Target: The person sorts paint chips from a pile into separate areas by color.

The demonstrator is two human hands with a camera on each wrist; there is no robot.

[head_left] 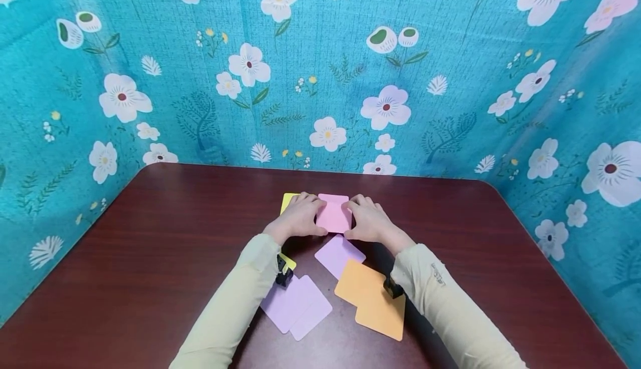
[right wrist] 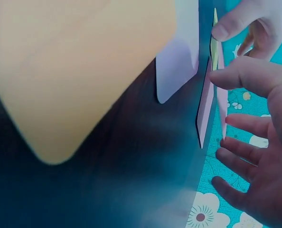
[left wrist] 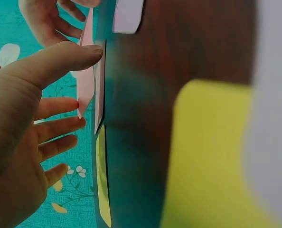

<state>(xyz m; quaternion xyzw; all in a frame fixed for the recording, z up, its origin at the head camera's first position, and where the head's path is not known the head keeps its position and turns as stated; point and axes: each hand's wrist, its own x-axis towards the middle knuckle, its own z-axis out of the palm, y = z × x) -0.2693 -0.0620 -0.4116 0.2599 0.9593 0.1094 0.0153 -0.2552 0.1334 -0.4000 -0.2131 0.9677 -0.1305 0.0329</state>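
Note:
A square pink card [head_left: 334, 213] is held slightly above the table between my two hands. Its left side is pinched by my left hand [head_left: 299, 218], thumb at the near edge and fingertips at the far one. On the opposite side my right hand [head_left: 369, 220] grips the same card likewise. Both wrist views show a second pink card [left wrist: 100, 95] lying on the table just beneath the held one. A yellow card [head_left: 287, 201] lies partly under my left hand. Just in front of the pink cards is a purple card [head_left: 340, 255].
Nearer on the brown table [head_left: 150, 257] lie two overlapping purple cards [head_left: 310, 308] and overlapping orange cards [head_left: 383, 313]. Another yellow card [head_left: 289, 261] shows beside my left wrist. A blue flowered cloth [head_left: 310, 68] hangs behind the table and along its sides.

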